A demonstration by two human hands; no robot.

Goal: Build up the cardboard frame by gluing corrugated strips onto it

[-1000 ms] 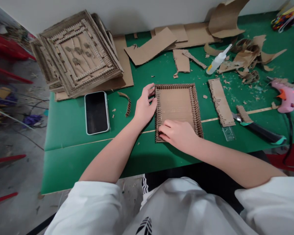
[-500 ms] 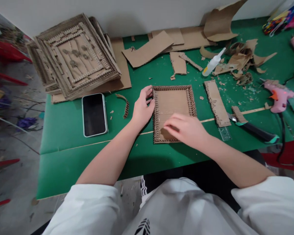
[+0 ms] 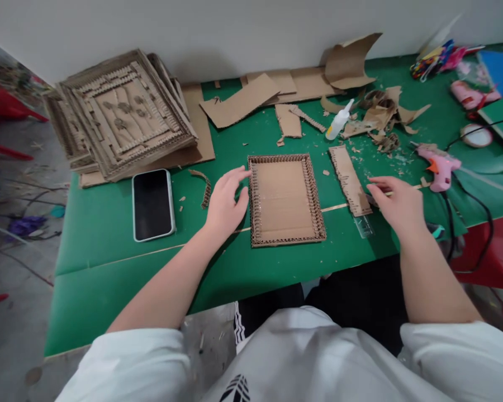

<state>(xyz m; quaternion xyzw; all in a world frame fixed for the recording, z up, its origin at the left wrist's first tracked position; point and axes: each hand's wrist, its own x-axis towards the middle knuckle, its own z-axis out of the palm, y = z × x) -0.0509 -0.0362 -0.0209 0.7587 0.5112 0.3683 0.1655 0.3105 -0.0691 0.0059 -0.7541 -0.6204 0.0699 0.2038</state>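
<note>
A shallow cardboard tray point(image 3: 283, 195) with corrugated walls lies flat on the green table. My left hand point(image 3: 227, 202) is at its left side, thumb and fingers apart, fingertips at the wall's edge. My right hand point(image 3: 398, 204) hovers right of a cardboard strip point(image 3: 350, 178) with one ragged edge; a small gap shows between thumb and forefinger, and I see nothing held. Beneath that hand a utility knife point(image 3: 436, 230) is mostly hidden, only its handle end showing. A clear ruler point(image 3: 364, 226) sticks out from under the strip.
Layered cardboard panels point(image 3: 126, 111) are stacked at the back left, with a phone point(image 3: 152, 205) in front. A glue bottle point(image 3: 338, 121), torn cardboard scraps point(image 3: 379, 111) and a pink glue gun point(image 3: 438, 164) with its cord occupy the right side.
My right hand has moved right, from over the tray to above the knife. My left hand stays beside the tray's left wall. The view has shifted to the right.
</note>
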